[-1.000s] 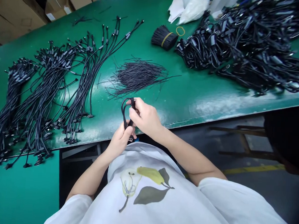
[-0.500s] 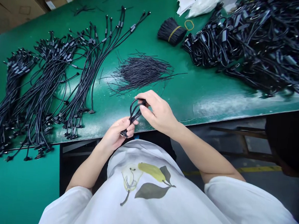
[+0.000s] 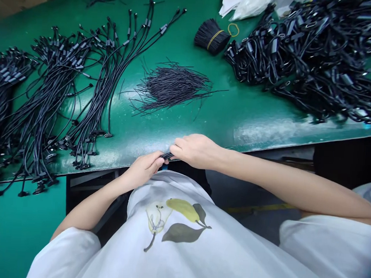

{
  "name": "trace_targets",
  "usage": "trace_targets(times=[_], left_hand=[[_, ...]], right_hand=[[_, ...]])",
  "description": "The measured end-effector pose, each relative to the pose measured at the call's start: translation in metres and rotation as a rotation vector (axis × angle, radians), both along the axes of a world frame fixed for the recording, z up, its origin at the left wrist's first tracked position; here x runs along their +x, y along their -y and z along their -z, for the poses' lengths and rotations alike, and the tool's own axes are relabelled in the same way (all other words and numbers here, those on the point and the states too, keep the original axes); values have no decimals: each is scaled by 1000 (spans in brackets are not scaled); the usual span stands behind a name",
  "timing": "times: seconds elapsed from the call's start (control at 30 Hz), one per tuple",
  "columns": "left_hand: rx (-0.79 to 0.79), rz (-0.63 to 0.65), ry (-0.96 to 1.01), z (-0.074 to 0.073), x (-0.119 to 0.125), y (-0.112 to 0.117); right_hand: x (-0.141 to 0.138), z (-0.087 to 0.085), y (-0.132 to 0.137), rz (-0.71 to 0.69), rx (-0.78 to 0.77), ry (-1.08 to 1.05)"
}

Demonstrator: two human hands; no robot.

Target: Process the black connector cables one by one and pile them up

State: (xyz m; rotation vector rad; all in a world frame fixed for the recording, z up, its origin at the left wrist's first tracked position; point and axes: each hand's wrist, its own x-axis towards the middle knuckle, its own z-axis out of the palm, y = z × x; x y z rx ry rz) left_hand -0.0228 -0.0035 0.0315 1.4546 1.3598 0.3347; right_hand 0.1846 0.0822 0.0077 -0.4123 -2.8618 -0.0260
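Observation:
At the table's front edge, a folded black cable point(image 3: 166, 156) is gripped between my two hands, and only a short stretch of it shows. My left hand point(image 3: 145, 166) is closed round one end, thumb on top. Around the other end my right hand point(image 3: 195, 151) is closed, its fingers curled and hiding most of the cable. Beyond the hands lies a loose heap of thin black ties point(image 3: 176, 85). A bundle of similar ties point(image 3: 212, 36) with a yellow band sits farther back.
Long black cables point(image 3: 51, 94) with connectors lie spread on the left of the green table point(image 3: 237, 104). A large pile of folded cables point(image 3: 301, 58) covers the right. A yellow rubber band point(image 3: 233, 30) and white plastic bags point(image 3: 251, 7) are at the back.
The cable loop that stood up between my hands is now mostly covered by them. My right hand has come down and closed round the cable, and the view has shifted slightly.

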Motion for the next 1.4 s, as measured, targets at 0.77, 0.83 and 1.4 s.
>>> trace_targets(times=[0.77,0.83,1.4], left_hand=[[13,-320,189,39,-9,0],[-62,-462,395,44,-9,2],[-200,-658,749,41,13,10]], right_hand=[[56,47,-116,560,-442,-311],[76,66,-145,780,-318,-351],[77,63,-163,623,-133,-205]])
